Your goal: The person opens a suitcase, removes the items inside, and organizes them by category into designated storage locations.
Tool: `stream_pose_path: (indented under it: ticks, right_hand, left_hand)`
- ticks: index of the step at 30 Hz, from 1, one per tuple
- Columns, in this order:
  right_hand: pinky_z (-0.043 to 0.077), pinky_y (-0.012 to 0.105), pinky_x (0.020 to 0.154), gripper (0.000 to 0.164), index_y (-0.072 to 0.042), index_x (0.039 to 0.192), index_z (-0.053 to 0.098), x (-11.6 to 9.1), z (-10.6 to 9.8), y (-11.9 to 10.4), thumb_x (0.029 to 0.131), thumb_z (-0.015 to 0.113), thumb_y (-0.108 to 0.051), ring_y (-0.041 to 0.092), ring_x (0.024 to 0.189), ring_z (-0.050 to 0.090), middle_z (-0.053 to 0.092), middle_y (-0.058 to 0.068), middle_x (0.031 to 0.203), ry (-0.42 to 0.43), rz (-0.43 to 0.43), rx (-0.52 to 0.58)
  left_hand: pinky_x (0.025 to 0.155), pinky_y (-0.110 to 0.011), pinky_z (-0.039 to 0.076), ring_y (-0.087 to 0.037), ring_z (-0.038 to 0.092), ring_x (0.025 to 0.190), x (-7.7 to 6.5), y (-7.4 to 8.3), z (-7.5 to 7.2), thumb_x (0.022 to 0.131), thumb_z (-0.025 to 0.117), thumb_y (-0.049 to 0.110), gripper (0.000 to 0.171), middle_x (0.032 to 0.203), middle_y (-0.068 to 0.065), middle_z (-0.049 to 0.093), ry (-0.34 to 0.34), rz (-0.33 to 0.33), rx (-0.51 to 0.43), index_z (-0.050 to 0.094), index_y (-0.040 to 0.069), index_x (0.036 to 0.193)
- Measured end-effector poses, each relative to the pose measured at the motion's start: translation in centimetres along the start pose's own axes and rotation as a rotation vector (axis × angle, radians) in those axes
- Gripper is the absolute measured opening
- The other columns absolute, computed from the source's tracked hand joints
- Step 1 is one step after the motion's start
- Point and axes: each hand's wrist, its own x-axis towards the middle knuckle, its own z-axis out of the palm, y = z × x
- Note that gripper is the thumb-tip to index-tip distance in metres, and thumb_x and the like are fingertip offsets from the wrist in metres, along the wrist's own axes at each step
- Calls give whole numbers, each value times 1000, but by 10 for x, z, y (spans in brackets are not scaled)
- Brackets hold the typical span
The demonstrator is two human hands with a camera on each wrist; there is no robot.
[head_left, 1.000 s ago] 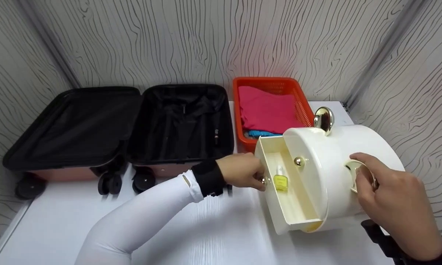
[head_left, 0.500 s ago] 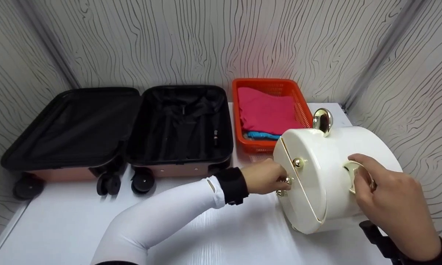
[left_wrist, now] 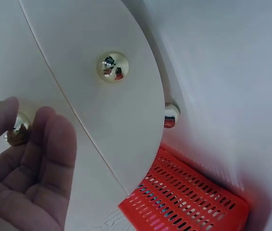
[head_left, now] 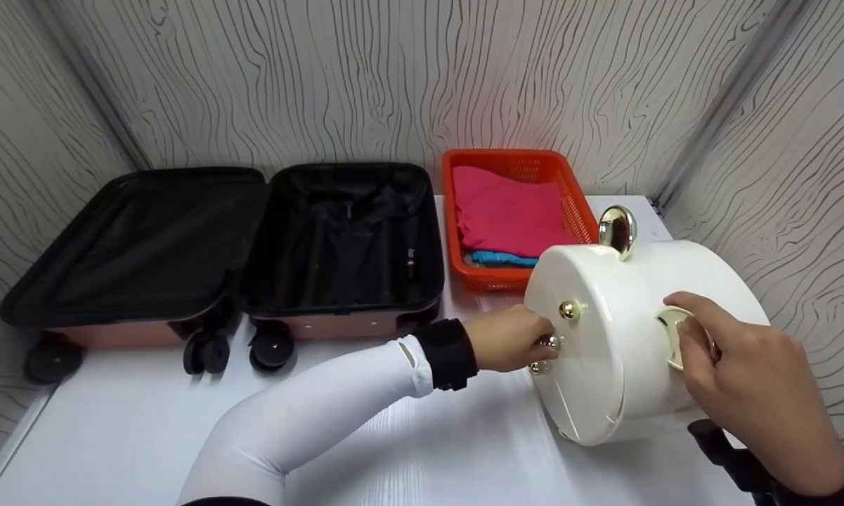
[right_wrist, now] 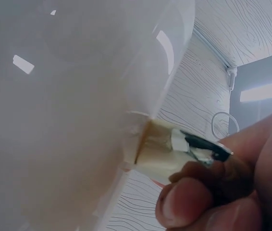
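Observation:
A white drum-shaped drawer box (head_left: 657, 316) stands on the table at the right, its round front facing left and its drawers flush. My left hand (head_left: 509, 337) is at the front, thumb and fingers curled round the middle gold drawer knob (left_wrist: 18, 129). Two more gold knobs show, an upper knob (head_left: 569, 310) and a lower knob (left_wrist: 113, 67). My right hand (head_left: 762, 379) grips the gold-faced side handle (right_wrist: 174, 147) of the box, fingers hooked round it. A large gold ball (head_left: 618, 228) sits on top of the box.
An open suitcase (head_left: 344, 309) with black lining lies at the left, its wheels toward me. Behind the box stands a red plastic basket (head_left: 576, 193) holding pink cloth (head_left: 509, 211) and blue cloth (head_left: 502, 258). Wood-grain patterned walls enclose the table.
The drawer holding a small yellow bottle was pushed in, and the bottle is now hidden. My left hand moved right with it. My right hand stayed on the handle.

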Motion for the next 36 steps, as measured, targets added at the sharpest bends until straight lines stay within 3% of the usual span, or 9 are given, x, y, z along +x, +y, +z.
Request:
stream_pose_path:
  ticks: [5,8,12,16,24,29,36]
  right_hand:
    - [19,24,42,28,-8,103,72,1,0,1,81,56,-3,-1,44,21,34,-12,51,13,2,1]
    - [19,24,42,28,-9,103,72,1,0,0,81,56,-3,-1,44,21,33,-12,50,16,12,-4]
    - [19,25,42,27,-9,103,72,1,1,-2,82,55,-5,0,44,20,32,-12,48,17,21,-20]
    - [20,26,41,26,-9,103,72,1,2,-2,82,55,-6,0,43,21,36,-11,47,24,25,-23]
    - [21,26,41,26,-9,100,72,0,3,-2,82,54,-5,-1,43,22,39,-10,47,42,31,-20]
    - [20,26,40,25,-9,99,73,0,4,-3,81,55,-5,-1,42,21,38,-10,47,65,37,-18]
    - [20,27,40,25,-9,99,73,-2,4,-3,81,56,-6,-2,42,21,39,-9,46,65,45,-17]
  left_hand:
    - [59,-12,43,0,55,63,-1,-5,3,94,66,31,15,73,12,62,21,-14,-41,71,17,92]
    - [54,-14,42,-1,54,58,-2,-10,8,90,71,34,18,67,11,62,26,-59,-48,73,16,88]
    - [50,-20,36,-7,50,58,-4,-15,20,82,76,38,26,59,8,56,-33,-132,41,71,14,74]
    - [50,-23,36,-10,51,57,-3,-14,36,82,75,39,30,57,8,54,-79,-161,106,66,15,66]
    - [53,-21,39,-8,53,57,3,-12,49,88,70,29,20,60,10,57,-1,-181,94,68,20,70]
    - [51,-22,35,-8,49,54,-2,-16,49,86,72,30,27,55,9,51,15,-168,111,62,17,64]
    - [51,-21,36,-8,50,56,-27,-26,35,83,74,27,15,60,9,56,-16,-171,71,67,18,75]
